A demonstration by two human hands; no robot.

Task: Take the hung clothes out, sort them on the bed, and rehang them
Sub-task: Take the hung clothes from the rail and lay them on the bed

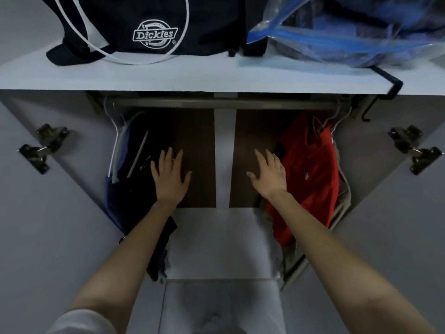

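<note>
Dark clothes (pixel 134 189) are hung at the rail's (pixel 216 103) left end, a red shirt (pixel 310 179) at its right. Between them, the left hand (pixel 171 175) and right hand (pixel 268 175) are spread open, nothing grasped.

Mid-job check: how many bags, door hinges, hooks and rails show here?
Bags: 2, black bag, clear plastic bag
Door hinges: 2, left hinge, right hinge
Hooks: 1, black hook
Rails: 1, hanging rail
Total: 6

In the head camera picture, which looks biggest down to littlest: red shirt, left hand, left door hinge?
1. red shirt, largest
2. left hand
3. left door hinge, smallest
This is only how they look; the wide lens may bend true sizes.
</note>
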